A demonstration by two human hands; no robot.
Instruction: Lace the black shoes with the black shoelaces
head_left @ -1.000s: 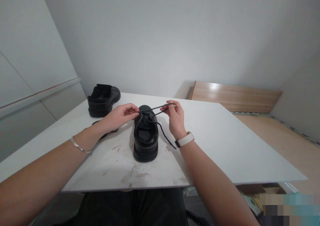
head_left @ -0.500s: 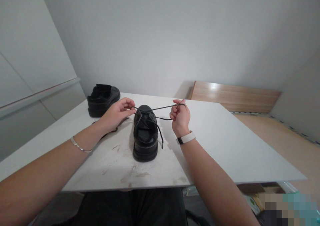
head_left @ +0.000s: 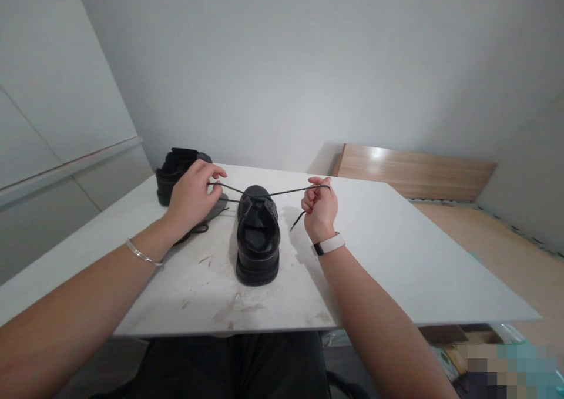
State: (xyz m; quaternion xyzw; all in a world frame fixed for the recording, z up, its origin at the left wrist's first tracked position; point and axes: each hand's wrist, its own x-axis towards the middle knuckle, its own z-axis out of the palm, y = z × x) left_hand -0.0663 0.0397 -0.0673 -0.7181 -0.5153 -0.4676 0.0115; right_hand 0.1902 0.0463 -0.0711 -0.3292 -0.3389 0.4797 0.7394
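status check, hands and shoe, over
Left hand and right hand each pinch a lace end, pulled taut sideways. Shoe upright on table. Second shoe behind left hand, clear.

Shoe (head_left: 258, 234) on table (head_left: 396, 252) (second shoe (head_left: 176, 173) behind, left)

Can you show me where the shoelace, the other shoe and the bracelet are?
shoelace (head_left: 291, 191): head view, taut stretch toward right hand.
other shoe (head_left: 170, 178): head view, heel side behind left hand.
bracelet (head_left: 141, 255): head view, band across left wrist.
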